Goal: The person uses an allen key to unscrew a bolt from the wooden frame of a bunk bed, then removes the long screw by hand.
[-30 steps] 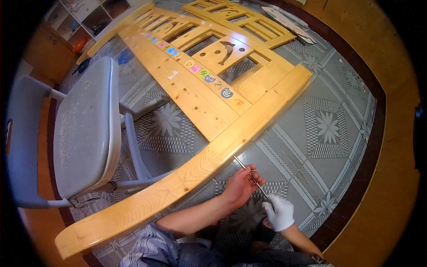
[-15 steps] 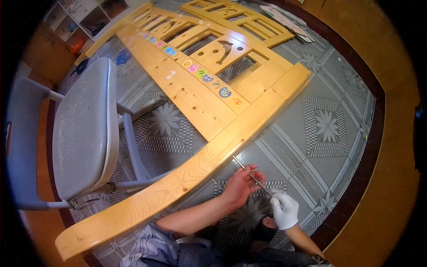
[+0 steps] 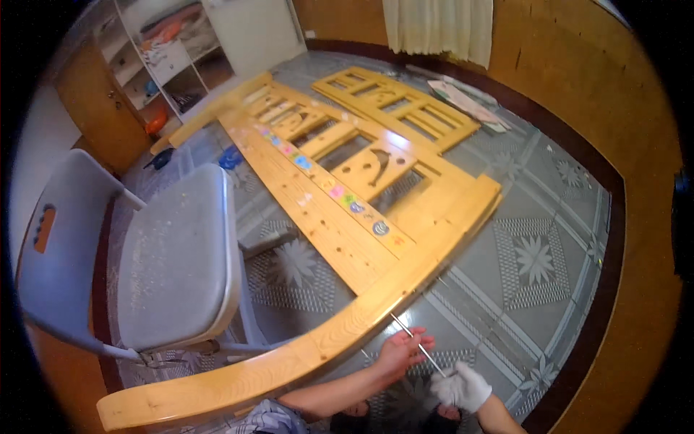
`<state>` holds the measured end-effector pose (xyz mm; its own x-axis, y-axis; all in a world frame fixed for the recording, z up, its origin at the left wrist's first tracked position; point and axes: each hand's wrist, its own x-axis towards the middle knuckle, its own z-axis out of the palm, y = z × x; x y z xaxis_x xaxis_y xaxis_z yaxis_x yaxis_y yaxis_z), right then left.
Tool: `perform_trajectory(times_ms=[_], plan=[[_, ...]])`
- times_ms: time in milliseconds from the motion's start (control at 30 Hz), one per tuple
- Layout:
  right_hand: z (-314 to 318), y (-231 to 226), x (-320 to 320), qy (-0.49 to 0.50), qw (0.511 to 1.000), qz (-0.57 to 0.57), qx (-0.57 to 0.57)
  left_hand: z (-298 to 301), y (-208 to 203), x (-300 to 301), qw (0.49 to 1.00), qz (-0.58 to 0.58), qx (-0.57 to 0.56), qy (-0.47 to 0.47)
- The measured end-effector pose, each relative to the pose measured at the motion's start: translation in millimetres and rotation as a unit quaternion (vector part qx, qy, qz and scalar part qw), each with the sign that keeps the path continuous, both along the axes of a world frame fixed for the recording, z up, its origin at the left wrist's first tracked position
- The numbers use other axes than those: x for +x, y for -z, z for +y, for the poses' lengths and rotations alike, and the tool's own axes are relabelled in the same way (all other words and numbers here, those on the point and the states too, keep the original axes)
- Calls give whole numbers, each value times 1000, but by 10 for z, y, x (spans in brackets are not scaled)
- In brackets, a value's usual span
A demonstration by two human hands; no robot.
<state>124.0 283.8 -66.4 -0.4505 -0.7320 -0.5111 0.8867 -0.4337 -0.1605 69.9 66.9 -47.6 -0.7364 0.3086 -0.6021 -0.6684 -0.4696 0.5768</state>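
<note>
A thin metal rod (image 3: 403, 325) slants from the outer side of a curved, varnished wooden end piece (image 3: 289, 365) down toward my right hand (image 3: 463, 388). That hand wears a white glove and is closed round the rod's near end. Bare, my left hand (image 3: 399, 356) loosely cradles the rod further up, thumb and fingers about it, fingertips partly spread. The rod's far tip meets the wood's edge; whether it sits in a hole cannot be seen. Joined to the end piece is a long wooden panel (image 3: 329, 242) with dolphin cut-outs and a row of colourful stickers.
A grey folding chair (image 3: 177, 253) with crumbs on its seat stands at the left, close to the end piece. Another slatted wooden panel (image 3: 444, 137) lies behind on the patterned tile floor (image 3: 535, 253). Open shelves (image 3: 170, 61) and a pale curtain (image 3: 439, 29) are at the back.
The view has tilted up, so the wall, curtain and shelves show more and everything sits lower. Both hands stay on the rod; the gloved hand looks turned and more tightly curled.
</note>
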Motion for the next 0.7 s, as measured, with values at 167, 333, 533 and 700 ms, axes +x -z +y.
perform_trajectory(times_ms=[167, 333, 533, 700], plan=[[-113, -196, -14, 53, 958, -147, -241, -1, 11, -3, 999, -10, 29, -17], [-117, -264, -59, 111, 959, -166, -201, 4, 11, -20, 1000, 15, 18, -11], [-392, -564, -37, -2, 704, 403, 584, 10, -76, -57, 1000, -5, 3, -25], [-237, -472, -28, -30, 850, 240, 467, 1, -19, -33, 999, -4, 29, -35]])
